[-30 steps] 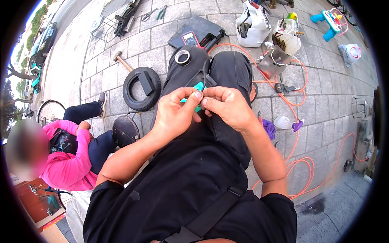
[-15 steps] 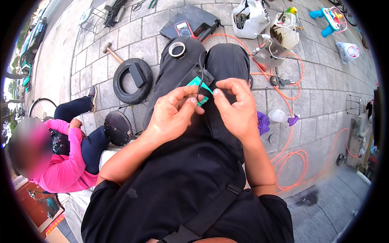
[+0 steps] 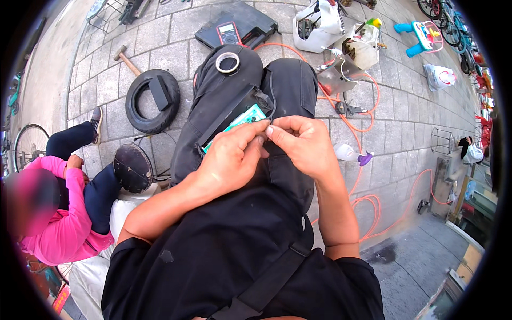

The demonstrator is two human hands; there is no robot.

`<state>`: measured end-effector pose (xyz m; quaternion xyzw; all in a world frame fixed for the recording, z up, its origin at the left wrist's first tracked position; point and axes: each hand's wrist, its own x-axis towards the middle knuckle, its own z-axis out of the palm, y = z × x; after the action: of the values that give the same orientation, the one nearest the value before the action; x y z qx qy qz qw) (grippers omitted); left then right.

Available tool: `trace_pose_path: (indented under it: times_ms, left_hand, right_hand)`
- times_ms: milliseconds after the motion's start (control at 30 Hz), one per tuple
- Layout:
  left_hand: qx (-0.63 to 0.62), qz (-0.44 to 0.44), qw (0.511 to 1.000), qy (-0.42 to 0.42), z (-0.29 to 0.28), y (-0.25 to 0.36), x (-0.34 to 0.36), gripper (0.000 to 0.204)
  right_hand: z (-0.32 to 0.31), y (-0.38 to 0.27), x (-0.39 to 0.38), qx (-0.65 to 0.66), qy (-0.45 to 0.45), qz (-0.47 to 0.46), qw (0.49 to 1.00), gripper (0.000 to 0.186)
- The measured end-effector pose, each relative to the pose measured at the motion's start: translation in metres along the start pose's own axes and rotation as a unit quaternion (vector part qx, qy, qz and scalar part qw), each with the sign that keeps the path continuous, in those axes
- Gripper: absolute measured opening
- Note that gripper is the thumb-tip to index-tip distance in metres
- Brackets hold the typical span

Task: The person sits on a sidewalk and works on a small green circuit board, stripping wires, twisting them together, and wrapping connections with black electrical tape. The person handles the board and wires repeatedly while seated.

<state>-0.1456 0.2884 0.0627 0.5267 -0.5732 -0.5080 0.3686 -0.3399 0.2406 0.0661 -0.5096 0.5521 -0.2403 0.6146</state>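
A black cable (image 3: 272, 96) runs down between my thighs to my fingertips. My left hand (image 3: 232, 157) is closed on it, index finger stretched toward my right hand (image 3: 301, 146), which pinches the cable with thumb and forefinger. The exact point of grip is partly hidden. Beneath my left hand, a bright green board (image 3: 249, 115) sits in an open black case (image 3: 224, 124) on my lap, its lower part hidden by my fingers. A silver-and-black ring (image 3: 227, 63) rests on my left knee.
A seated person in pink (image 3: 74, 224) is at left. Around me lie a tire (image 3: 137, 117), wooden-handled mallet (image 3: 130, 62), plastic tool case (image 3: 250, 21), multimeter (image 3: 228, 33), cut-down jugs with tools (image 3: 317, 37), orange hose (image 3: 372, 205) and purple-topped bottle (image 3: 346, 153). Bicycles (image 3: 448, 29) stand upper right.
My hands moved apart, then came back together on the cable. The case and board on my lap now show further left, more elongated. The view has turned, bringing more bicycles in at right.
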Motion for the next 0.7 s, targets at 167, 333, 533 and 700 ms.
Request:
trace_pose_path:
  times_ms: [167,333,533,700]
  left_hand:
    - [0.151,0.072,0.985,0.042,-0.025,0.012,0.015,0.022]
    - [0.224,0.150,0.963,0.005,-0.044,0.018,0.037,0.024]
    - [0.145,0.110,0.980,-0.081,-0.046,-0.001,0.045,0.022]
    - [-0.002,-0.022,0.995,-0.096,-0.043,0.002,0.047,0.025]
  right_hand:
    - [0.004,0.001,0.001,0.060,-0.014,0.040,0.997,0.022]
    - [0.009,0.008,0.000,0.122,-0.025,0.037,0.992,0.017]
    - [0.004,0.014,0.003,0.162,-0.032,0.069,0.984,0.015]
    - [-0.001,0.014,0.003,0.251,-0.043,0.104,0.961,0.015]
